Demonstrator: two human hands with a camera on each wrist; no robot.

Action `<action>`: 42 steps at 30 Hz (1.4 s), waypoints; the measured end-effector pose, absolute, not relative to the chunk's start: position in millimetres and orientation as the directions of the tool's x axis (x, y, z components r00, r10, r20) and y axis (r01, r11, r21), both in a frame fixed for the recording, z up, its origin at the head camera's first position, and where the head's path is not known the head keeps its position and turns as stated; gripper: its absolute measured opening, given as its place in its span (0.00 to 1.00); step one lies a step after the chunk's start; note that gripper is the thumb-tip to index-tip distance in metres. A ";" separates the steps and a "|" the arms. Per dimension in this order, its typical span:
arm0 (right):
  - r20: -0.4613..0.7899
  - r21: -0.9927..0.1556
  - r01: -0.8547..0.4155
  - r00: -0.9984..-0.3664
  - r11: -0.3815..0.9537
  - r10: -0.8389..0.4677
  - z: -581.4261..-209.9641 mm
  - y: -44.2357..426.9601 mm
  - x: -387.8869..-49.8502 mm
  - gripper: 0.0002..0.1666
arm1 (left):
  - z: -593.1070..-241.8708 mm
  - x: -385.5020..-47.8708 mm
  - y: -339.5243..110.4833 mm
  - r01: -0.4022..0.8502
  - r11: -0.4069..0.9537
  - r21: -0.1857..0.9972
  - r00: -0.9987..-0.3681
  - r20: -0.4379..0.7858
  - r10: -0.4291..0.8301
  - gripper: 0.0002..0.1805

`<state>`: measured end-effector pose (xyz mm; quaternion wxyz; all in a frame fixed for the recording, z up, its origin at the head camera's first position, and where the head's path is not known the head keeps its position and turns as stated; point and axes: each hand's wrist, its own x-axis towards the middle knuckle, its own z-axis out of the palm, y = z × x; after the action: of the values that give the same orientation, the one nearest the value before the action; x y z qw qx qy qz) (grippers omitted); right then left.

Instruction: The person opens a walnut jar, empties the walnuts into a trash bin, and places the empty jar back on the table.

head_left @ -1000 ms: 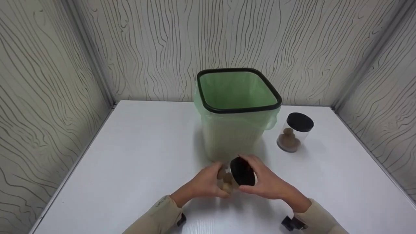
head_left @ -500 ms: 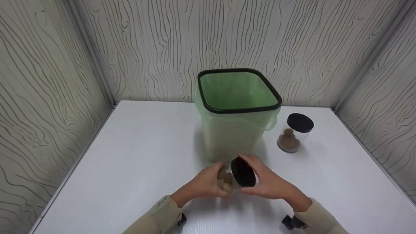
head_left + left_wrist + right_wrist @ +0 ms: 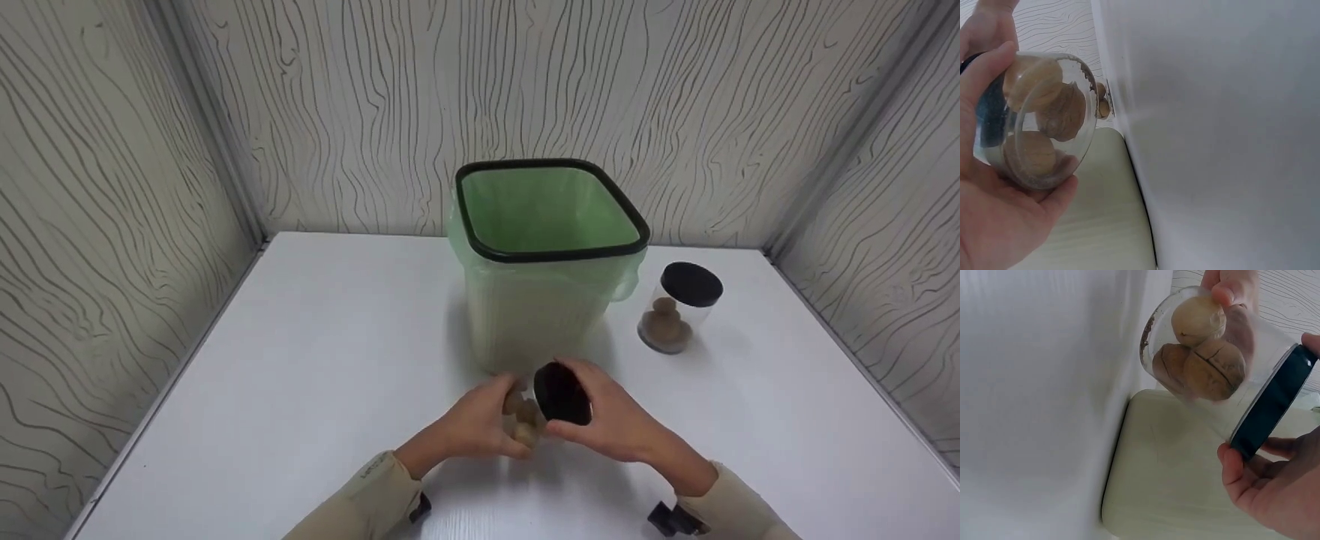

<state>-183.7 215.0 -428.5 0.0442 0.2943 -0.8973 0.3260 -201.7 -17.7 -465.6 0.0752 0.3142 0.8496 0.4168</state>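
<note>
A clear jar (image 3: 1266, 343) with several walnuts (image 3: 1216, 371) inside is held tilted above the white table, in front of the bin. My left hand (image 3: 480, 421) grips the body of the jar near its bottom, with thumb and fingers on opposite sides. My right hand (image 3: 616, 420) holds the black lid (image 3: 561, 394) by its rim, fingers on the far side and thumb on the near side. In the right wrist view the lid sits on the jar's mouth. The left wrist view shows walnuts (image 3: 1061, 112) through the jar's base.
A bin (image 3: 540, 315) with a green liner and black rim stands just beyond my hands. To its right is a second clear jar (image 3: 679, 309), upright, black-lidded, with walnuts low inside. Wood-patterned panels (image 3: 360, 112) border the white table (image 3: 300, 360) at back and sides.
The fingers and thumb of my right hand have shifted along the lid's rim, the thumb first moving right, then back left. My left hand and the jar stay almost in place.
</note>
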 end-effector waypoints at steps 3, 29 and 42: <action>0.292 -0.558 -0.589 -0.799 0.585 -0.526 -427.2 217.7 -184.7 0.50 | -465.4 -201.8 -17.8 0.459 0.437 0.774 -0.785 0.122 0.608 0.44; 0.326 -0.548 -0.736 -0.625 0.397 -0.709 -426.1 232.6 -197.8 0.53 | -467.4 -205.1 -19.1 0.528 0.398 0.750 -0.738 0.174 0.652 0.31; 0.293 -0.528 -0.651 -0.743 0.546 -0.602 -425.1 222.4 -184.8 0.55 | -466.2 -203.8 -17.4 0.530 0.428 0.732 -0.751 0.171 0.638 0.35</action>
<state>-184.8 222.4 -425.1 0.0385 0.3567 -0.8783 0.3160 -203.8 -17.4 -466.2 0.0662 0.3466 0.8424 0.4073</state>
